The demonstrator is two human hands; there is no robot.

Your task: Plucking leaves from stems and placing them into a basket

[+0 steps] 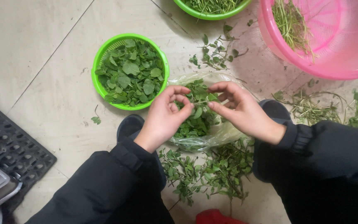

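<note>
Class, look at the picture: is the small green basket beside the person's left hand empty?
No. The small green basket is filled with plucked green leaves.

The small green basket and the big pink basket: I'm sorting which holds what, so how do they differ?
The small green basket lies wholly in view, left of the left hand; the big pink basket is cut off by the top right corner. The small green basket is filled with loose picked leaves; the big pink basket holds thin bare stems. Both are perforated plastic baskets standing on the tiled floor.
</note>
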